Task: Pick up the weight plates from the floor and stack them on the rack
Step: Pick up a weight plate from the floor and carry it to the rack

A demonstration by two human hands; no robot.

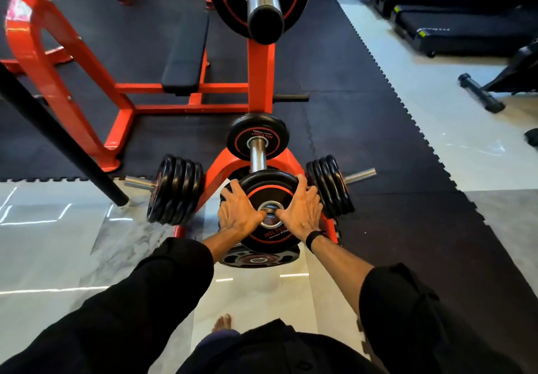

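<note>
I hold a black weight plate (269,193) with a red ring between both hands, in front of the orange rack (260,73). My left hand (238,212) grips its left edge, thumb hooked into the centre hole. My right hand (300,210) grips the right edge, thumb also at the hole. Another black plate (259,258) lies flat on the floor just below the held one. A small plate (257,138) sits on the rack's middle chrome peg (256,156). Several plates hang on the left peg (174,188) and several on the right peg (329,186). A large plate (227,1) sits on the top peg.
An orange bench frame with a black pad (186,56) stands behind the rack on black rubber matting. A black bar (58,135) slants across the left. Treadmills (465,24) line the far right. My bare foot (222,322) stands on the glossy tile.
</note>
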